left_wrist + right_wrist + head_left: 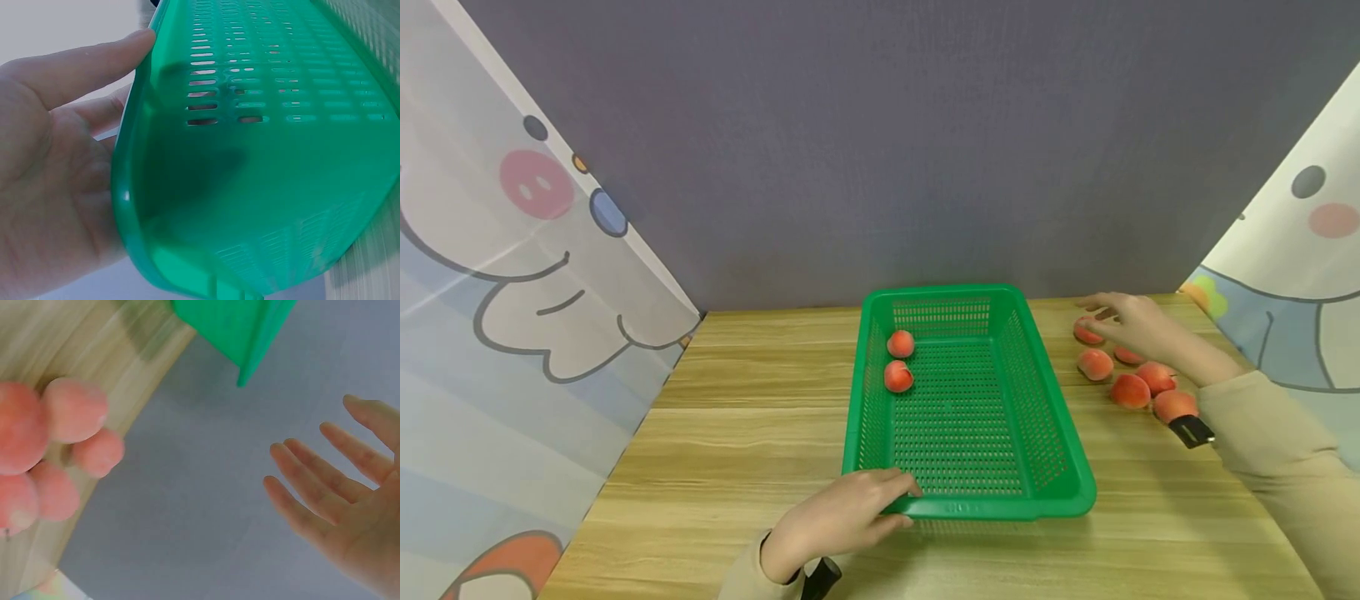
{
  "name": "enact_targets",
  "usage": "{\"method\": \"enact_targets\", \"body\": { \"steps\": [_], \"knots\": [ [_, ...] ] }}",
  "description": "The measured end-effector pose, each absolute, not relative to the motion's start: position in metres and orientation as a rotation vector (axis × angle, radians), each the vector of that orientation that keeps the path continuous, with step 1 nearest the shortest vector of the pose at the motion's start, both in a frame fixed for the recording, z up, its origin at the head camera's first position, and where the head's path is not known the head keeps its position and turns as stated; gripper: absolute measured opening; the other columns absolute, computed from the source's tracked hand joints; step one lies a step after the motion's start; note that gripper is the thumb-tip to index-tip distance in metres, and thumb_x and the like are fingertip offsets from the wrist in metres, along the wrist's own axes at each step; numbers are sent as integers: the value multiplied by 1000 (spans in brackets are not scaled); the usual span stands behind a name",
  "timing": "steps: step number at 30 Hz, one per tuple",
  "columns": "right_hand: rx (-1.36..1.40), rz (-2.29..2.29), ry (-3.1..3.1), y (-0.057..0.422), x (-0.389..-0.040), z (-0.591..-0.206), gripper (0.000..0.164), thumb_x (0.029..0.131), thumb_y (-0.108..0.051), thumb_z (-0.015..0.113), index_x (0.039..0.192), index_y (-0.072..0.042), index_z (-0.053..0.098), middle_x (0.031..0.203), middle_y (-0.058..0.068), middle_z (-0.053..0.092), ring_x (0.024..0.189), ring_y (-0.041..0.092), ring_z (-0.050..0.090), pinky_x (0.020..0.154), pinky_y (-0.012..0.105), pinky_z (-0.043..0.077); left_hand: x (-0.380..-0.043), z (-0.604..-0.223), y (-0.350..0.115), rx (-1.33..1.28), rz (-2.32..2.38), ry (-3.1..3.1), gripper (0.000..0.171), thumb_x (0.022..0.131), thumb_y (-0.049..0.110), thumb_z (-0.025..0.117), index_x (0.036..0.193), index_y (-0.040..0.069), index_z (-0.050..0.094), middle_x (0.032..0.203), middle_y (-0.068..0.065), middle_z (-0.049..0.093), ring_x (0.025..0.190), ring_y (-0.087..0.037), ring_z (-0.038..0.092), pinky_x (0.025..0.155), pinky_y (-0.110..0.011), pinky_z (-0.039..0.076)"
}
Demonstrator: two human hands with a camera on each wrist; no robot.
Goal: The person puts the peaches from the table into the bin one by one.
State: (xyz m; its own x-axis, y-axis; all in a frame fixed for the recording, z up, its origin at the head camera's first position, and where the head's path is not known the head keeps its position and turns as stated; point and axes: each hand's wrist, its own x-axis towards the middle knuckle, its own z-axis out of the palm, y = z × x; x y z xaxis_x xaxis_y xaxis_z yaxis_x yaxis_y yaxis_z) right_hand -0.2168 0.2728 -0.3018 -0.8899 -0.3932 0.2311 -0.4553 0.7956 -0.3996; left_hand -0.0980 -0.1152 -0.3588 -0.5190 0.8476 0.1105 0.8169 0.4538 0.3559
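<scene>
A green plastic basket (970, 507) with slotted walls stands on the table in the head view. My left hand (842, 512) grips its near rim at the left corner; the left wrist view shows the thumb (94, 69) on one face of the rim and the fingers behind it. Inside the basket lie two peaches, one (900, 343) behind the other (898, 377), along the left wall. Over the loose peaches at the right, my right hand (1138, 327) hovers with fingers spread and nothing held. Its fingertips overlap the farthest peach (1087, 331) in the head view.
Several more peaches lie grouped right of the basket, among them a near one (1130, 391) and another (1095, 364). Wood-grain tabletop (737, 417) extends left of the basket. A grey panel (880, 167) rises behind, with cartoon-printed sheets (512, 333) at both sides.
</scene>
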Motion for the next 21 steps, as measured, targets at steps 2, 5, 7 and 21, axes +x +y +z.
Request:
{"method": "enact_targets", "body": {
  "steps": [2, 5, 7, 21],
  "knots": [
    [667, 705, -2850, 280, -214, -305, 29, 88, -10, 53, 112, 8, 52, 103, 27, 57, 88, 40, 56, 73, 51, 44, -98, -359, -115, 1492, 568, 2606, 20, 84, 19, 61, 101, 12, 55, 90, 7, 57, 75, 4, 46, 67, -6, 37],
    [611, 751, -2898, 290, -210, -309, 32, 90, -14, 49, 115, 8, 49, 104, 28, 56, 90, 41, 55, 73, 51, 44, -99, -359, -115, 1492, 567, 2602, 20, 84, 19, 61, 101, 11, 54, 90, 6, 57, 77, 3, 47, 67, -7, 37],
    [581, 760, -2926, 297, -208, -312, 35, 90, -14, 50, 116, 9, 48, 106, 30, 54, 90, 42, 55, 72, 51, 45, -99, -359, -115, 1494, 563, 2603, 20, 84, 19, 61, 101, 12, 54, 91, 6, 57, 78, 3, 49, 68, -7, 38],
    [516, 651, -2957, 336, -191, -334, 32, 87, -10, 54, 112, 11, 51, 101, 33, 55, 83, 42, 57, 65, 50, 47, -99, -359, -114, 1493, 560, 2619, 20, 84, 20, 61, 101, 12, 55, 91, 6, 57, 76, 3, 49, 67, -8, 38]
  ]
}}
